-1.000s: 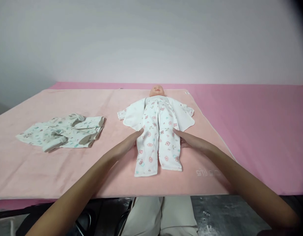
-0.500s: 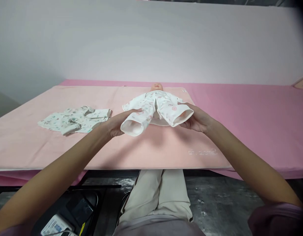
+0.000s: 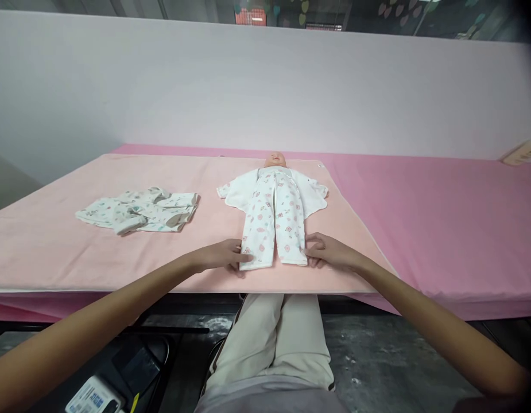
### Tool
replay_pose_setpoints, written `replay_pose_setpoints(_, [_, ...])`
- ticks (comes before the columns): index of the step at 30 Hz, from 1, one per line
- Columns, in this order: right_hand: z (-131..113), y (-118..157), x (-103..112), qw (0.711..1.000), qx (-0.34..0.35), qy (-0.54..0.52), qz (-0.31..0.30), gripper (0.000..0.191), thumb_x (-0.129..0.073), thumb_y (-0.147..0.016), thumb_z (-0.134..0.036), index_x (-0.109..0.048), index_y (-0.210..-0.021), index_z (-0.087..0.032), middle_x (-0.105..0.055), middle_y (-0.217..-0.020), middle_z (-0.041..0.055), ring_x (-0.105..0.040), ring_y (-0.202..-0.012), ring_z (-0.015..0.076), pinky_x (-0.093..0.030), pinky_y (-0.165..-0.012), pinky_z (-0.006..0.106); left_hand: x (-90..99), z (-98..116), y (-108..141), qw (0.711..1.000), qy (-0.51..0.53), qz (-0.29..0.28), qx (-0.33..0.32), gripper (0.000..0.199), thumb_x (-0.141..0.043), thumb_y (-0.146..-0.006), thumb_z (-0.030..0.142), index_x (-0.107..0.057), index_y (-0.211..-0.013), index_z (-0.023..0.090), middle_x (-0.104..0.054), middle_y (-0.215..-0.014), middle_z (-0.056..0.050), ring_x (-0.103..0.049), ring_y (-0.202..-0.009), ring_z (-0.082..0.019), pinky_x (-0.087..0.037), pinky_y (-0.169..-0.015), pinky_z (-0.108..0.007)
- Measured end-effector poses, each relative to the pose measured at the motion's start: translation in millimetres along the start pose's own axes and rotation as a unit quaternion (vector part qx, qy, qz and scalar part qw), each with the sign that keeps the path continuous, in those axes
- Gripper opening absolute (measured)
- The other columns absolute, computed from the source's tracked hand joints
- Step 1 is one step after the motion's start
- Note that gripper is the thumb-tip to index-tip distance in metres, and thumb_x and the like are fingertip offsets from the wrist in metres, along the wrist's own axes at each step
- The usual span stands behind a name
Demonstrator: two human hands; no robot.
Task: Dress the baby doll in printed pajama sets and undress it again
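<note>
A baby doll (image 3: 275,159) lies on its back with its head at the far side. A white baby top (image 3: 241,189) spreads out to both sides beneath a pair of baby trousers (image 3: 260,223) with a pink print, which lies flat with the legs toward me. My left hand (image 3: 224,256) is closed on the left leg's hem, thumb on top and the other fingers at the outer edge. At the other leg's outer edge near the hem, my right hand (image 3: 329,251) pinches the cloth. The doll's body is hidden under the clothes.
A crumpled white baby garment (image 3: 140,210) with green print lies to the left on the peach mat (image 3: 196,178). Pink cloth (image 3: 441,229) covers the table on the right. A pale wall panel (image 3: 265,86) rises behind. Below left, a white device (image 3: 94,396) rests on a black chair.
Both hands have come down and toward me, lowering the raised trouser legs flat onto the mat. The view has tilted up slightly.
</note>
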State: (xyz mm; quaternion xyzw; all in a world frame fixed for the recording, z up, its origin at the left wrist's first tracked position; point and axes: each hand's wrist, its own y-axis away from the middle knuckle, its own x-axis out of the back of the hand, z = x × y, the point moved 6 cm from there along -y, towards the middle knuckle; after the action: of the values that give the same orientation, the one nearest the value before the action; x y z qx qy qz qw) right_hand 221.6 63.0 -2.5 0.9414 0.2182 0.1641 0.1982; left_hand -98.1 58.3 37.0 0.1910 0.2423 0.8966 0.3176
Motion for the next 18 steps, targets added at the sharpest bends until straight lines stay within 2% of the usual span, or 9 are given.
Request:
replay_pose_setpoints(2, [5, 1, 17, 0.995, 0.033, 0.085, 0.051, 0.056, -0.071, -0.098, -0.057, -0.061, -0.14, -0.021, -0.08, -0.106, 0.0104, -0.075, -0.086, 0.0217, -0.061, -0.073, 0.034, 18.2, -8, 1, 0.994, -0.109, 0.031, -0.005, 0.056, -0.085, -0.075, 0.066, -0.076, -0.103, 0.018, -0.079, -0.095, -0.01, -0.076, -0.085, -0.028, -0.057, -0.078, -0.036])
replay_pose_setpoints(4, [0, -1, 36, 0.97, 0.09, 0.177, 0.138, 0.043, -0.065, -0.101, -0.056, -0.07, -0.13, -0.024, -0.079, -0.112, 0.0103, -0.073, -0.092, 0.0241, -0.06, -0.08, 0.039, 44.4, -11, -5, 0.975, -0.193, 0.103, -0.041, 0.053, -0.072, -0.085, 0.071, -0.076, -0.1, 0.02, -0.078, -0.095, -0.01, -0.073, -0.085, -0.027, -0.054, -0.077, -0.035])
replay_pose_setpoints(6, [-12, -9, 50, 0.92, 0.17, 0.274, 0.222, 0.034, -0.062, -0.103, -0.05, -0.076, -0.122, -0.026, -0.076, -0.118, 0.0106, -0.07, -0.105, 0.0288, -0.057, -0.092, 0.046, 71.0, -8, -16, 0.936, -0.261, 0.21, -0.11, 0.049, -0.063, -0.093, 0.067, -0.076, -0.108, 0.022, -0.078, -0.107, -0.012, -0.07, -0.096, -0.03, -0.053, -0.085, -0.039])
replay_pose_setpoints(8, [-26, -23, 55, 0.861, 0.259, 0.343, 0.27, 0.03, -0.061, -0.103, -0.043, -0.078, -0.12, -0.026, -0.072, -0.124, 0.0125, -0.063, -0.119, 0.0338, -0.052, -0.103, 0.053, 87.4, -1, -31, 0.877, -0.328, 0.295, -0.19, 0.045, -0.06, -0.096, 0.057, -0.073, -0.121, 0.021, -0.074, -0.125, -0.015, -0.064, -0.116, -0.034, -0.049, -0.099, -0.046])
replay_pose_setpoints(10, [-38, -42, 55, 0.817, 0.334, 0.38, 0.276, 0.028, -0.061, -0.101, -0.037, -0.078, -0.12, -0.025, -0.069, -0.131, 0.0146, -0.058, -0.127, 0.0364, -0.047, -0.11, 0.057, 92.4, 7, -50, 0.833, -0.379, 0.318, -0.249, 0.044, -0.058, -0.097, 0.047, -0.07, -0.13, 0.02, -0.068, -0.14, -0.017, -0.056, -0.13, -0.036, -0.042, -0.11, -0.052])
replay_pose_setpoints(12, [-44, -65, 55, 0.799, 0.377, 0.398, 0.247, 0.025, -0.062, -0.099, -0.032, -0.078, -0.117, -0.024, -0.068, -0.131, 0.0151, -0.057, -0.126, 0.0362, -0.045, -0.111, 0.058, 93.5, 12, -71, 0.819, -0.402, 0.302, -0.277, 0.041, -0.054, -0.1, 0.04, -0.07, -0.132, 0.021, -0.066, -0.144, -0.016, -0.053, -0.133, -0.035, -0.037, -0.115, -0.054])
replay_pose_setpoints(15, [-47, -90, 59, 0.811, 0.392, 0.393, 0.187, 0.021, -0.061, -0.098, -0.03, -0.076, -0.112, -0.023, -0.069, -0.123, 0.0138, -0.059, -0.117, 0.0332, -0.048, -0.106, 0.055, 97.7, 17, -95, 0.82, -0.408, 0.281, -0.287, 0.034, -0.054, -0.1, 0.038, -0.073, -0.123, 0.022, -0.068, -0.139, -0.014, -0.054, -0.129, -0.034, -0.033, -0.115, -0.053])
replay_pose_setpoints(18, [-46, -96, 65, 0.831, 0.385, 0.369, 0.157, 0.021, -0.056, -0.104, -0.035, -0.073, -0.11, -0.023, -0.069, -0.117, 0.013, -0.059, -0.11, 0.031, -0.05, -0.099, 0.05, 103.9, 20, -108, 0.808, -0.412, 0.288, -0.308, 0.028, -0.057, -0.099, 0.036, -0.073, -0.117, 0.022, -0.07, -0.128, -0.013, -0.056, -0.118, -0.033, -0.035, -0.109, -0.05])
